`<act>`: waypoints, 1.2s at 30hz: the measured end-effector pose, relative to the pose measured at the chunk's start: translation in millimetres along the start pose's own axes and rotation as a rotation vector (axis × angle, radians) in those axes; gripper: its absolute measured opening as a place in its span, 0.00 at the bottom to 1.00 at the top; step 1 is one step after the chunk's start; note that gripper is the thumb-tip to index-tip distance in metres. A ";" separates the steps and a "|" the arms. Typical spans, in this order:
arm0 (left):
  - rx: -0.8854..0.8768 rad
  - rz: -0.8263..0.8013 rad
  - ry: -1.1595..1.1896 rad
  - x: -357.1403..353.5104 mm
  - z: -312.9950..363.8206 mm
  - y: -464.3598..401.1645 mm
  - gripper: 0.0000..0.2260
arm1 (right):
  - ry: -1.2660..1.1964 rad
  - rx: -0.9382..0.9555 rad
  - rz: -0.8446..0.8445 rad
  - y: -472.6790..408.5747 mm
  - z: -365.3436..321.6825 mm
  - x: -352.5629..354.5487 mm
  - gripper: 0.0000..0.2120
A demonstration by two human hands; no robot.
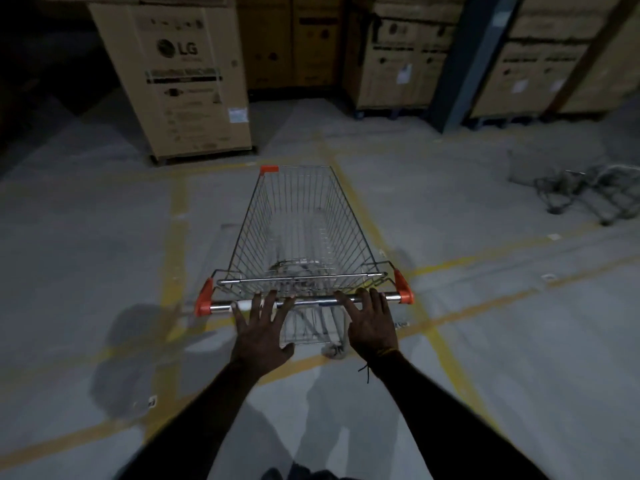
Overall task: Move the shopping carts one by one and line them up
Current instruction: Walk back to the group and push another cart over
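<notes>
A wire shopping cart (298,223) with orange corner caps stands on the concrete floor straight ahead, its basket empty and pointing away from me. Its chrome handle bar (311,301) runs across just beyond my fingers. My left hand (261,327) has its fingers spread, the tips resting on the left half of the bar. My right hand (372,322) is likewise spread, fingertips on the right half. Neither hand is wrapped around the bar. A thread band circles my right wrist.
A tall LG cardboard box (173,77) stands ahead on the left, more stacked boxes (398,60) along the back. A dark steel post (467,64) rises at the back right. A tangle of metal frames (585,192) lies at right. Yellow lines (178,237) mark the floor.
</notes>
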State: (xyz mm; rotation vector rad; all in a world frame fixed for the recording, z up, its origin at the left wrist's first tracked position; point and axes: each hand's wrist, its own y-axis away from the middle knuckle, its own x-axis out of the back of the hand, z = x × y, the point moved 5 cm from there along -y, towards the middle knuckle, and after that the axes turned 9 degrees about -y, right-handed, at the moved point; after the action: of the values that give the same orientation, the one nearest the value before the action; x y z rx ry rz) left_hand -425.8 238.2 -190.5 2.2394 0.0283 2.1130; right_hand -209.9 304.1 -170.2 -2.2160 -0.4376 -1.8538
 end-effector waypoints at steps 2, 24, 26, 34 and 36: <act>-0.061 0.016 0.007 1.7 5.2 -14.7 0.48 | -0.006 -0.050 -0.009 3.1 8.5 0.8 0.41; -0.557 0.059 -0.057 17.2 176.6 -165.8 0.48 | -0.058 -0.541 0.061 40.2 177.0 9.2 0.61; -0.583 0.069 -0.059 18.2 202.2 -183.2 0.48 | -0.052 -0.551 0.093 37.5 204.9 9.0 0.60; -0.668 0.074 -0.007 33.2 309.0 -258.0 0.47 | -0.134 -0.675 0.039 27.7 322.9 33.9 0.62; -0.676 0.058 0.004 38.0 335.0 -277.8 0.47 | -0.121 -0.712 0.028 25.3 348.7 47.3 0.60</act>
State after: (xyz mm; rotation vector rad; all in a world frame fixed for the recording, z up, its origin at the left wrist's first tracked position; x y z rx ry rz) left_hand -81.1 506.6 -187.9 1.8342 -0.6517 1.7742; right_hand 127.0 407.7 -186.1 -2.7455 0.2959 -2.0898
